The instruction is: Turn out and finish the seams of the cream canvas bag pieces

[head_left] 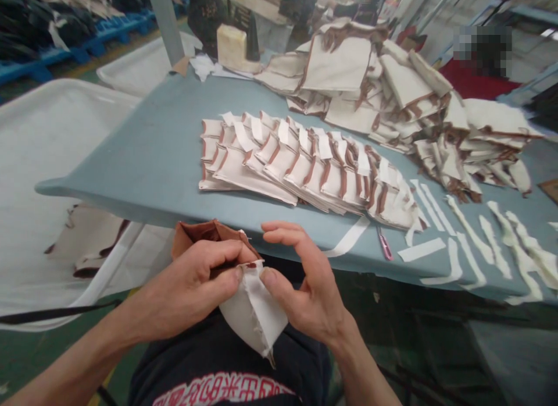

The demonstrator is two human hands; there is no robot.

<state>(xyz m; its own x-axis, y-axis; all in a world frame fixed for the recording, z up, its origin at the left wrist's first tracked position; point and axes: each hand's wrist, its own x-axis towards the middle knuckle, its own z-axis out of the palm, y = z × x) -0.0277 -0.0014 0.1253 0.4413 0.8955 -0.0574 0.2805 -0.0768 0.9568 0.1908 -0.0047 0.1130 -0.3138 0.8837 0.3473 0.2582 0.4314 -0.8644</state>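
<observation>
A fabric piece [253,313], white on its lower part and brown along its upper edge, is held above my lap in front of the table. My left hand [209,275] pinches its seam between thumb and fingers. Over the white flap on the right side rests the thumb of my right hand [305,278], while the other fingers are raised and spread apart from the thumb. Overlapping rows of white pieces with brown edging [305,167] lie on the table just beyond, with white strips across them.
The blue-grey table [143,144] holds a large heap of white and brown pieces [340,63] at the back. Pale strips [471,249] and a small pink-handled tool [385,246] lie near its front edge. White tubs [52,127] stand left. A person in red [475,74] is at the far right.
</observation>
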